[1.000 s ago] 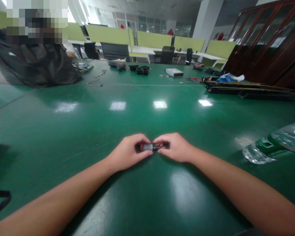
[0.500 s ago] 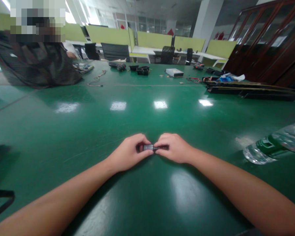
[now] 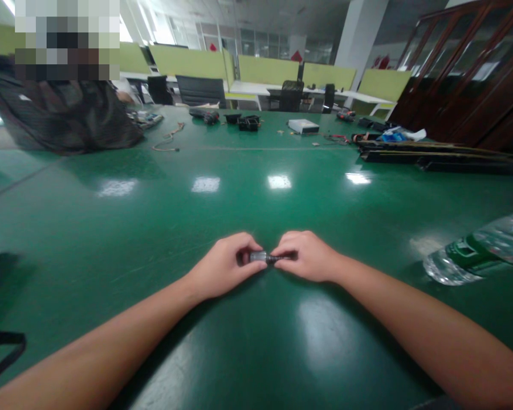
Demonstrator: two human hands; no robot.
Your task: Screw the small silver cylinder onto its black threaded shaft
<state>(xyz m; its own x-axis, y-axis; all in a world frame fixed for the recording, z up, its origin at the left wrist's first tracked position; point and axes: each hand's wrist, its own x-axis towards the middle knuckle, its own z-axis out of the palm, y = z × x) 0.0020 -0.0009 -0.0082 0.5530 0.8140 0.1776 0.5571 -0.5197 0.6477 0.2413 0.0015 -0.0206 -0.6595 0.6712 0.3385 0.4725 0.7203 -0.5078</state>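
A small part (image 3: pixel 259 257) lies level between my hands over the green table (image 3: pixel 239 341). Its left end is a grey metal cylinder, and a thin dark ribbed rod runs out of it to the right; I cannot make out its exact kind. Thumb and fingers of my left hand (image 3: pixel 226 265) pinch the cylinder, covering its far left end. On the other side, my right hand (image 3: pixel 310 256) has its thumb and fingertips closed around the ribbed rod. A short stretch of dark ribs shows between the two grips.
A large clear bottle with a green label (image 3: pixel 474 253) lies at the right. Far back stand a dark bag (image 3: pixel 68 119), black parts (image 3: pixel 248 122), a grey box (image 3: pixel 303 126) and long black strips (image 3: pixel 410 154). A black strap (image 3: pixel 4 338) shows at the left.
My right fingertips have shifted slightly right along the rod, baring more of its ribs next to the cylinder. The left hand keeps its place.
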